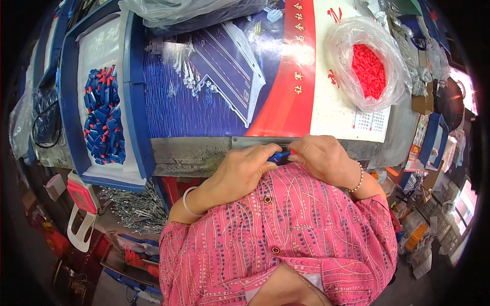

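Observation:
Close to my chest, at the near edge of the table, both hands meet over one small part. My left hand (249, 167) pinches a small blue plastic piece (277, 157) between thumb and fingers. A small red plastic piece (292, 152) sits at its right end, with the fingers of my right hand (322, 157) closed on it. Fingers partly cover both pieces, so I cannot tell how far they are joined. On the left, a blue tray (139, 109) lined with white holds a heap of blue pieces with red tips (104, 122).
A clear plastic bag (342, 66) of loose red pieces (368, 71) stands open at the far right. A printed poster (204, 81) covers the tabletop. Another plastic bag (199, 13) lies at the far edge. Below left are a bundle of thin metal rods (138, 206) and a white plastic stool (81, 224).

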The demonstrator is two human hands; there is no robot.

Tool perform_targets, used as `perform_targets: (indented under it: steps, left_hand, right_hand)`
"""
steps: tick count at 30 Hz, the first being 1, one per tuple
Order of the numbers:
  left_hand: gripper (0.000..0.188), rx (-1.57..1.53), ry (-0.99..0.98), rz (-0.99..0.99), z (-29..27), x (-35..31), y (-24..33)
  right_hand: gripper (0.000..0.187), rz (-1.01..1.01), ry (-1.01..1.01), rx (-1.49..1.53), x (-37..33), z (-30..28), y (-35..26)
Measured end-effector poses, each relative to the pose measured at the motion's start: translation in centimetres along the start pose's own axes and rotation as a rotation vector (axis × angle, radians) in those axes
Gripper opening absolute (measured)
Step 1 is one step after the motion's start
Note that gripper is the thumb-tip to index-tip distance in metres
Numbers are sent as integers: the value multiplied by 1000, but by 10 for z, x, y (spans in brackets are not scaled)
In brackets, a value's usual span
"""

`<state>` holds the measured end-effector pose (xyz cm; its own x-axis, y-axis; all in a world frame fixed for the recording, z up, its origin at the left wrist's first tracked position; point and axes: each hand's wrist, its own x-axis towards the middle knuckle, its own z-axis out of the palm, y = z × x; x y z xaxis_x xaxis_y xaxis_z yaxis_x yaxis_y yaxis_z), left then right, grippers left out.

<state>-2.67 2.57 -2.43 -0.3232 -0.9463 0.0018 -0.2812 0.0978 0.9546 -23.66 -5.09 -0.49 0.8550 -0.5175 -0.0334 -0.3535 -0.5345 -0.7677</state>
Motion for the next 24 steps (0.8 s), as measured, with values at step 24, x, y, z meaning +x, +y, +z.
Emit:
perform_targets:
  steps: [24]
  left_hand:
    - [31, 61, 22, 44, 2, -1, -4]
  right_hand:
    - [18, -68, -38, -24, 4, 5, 6]
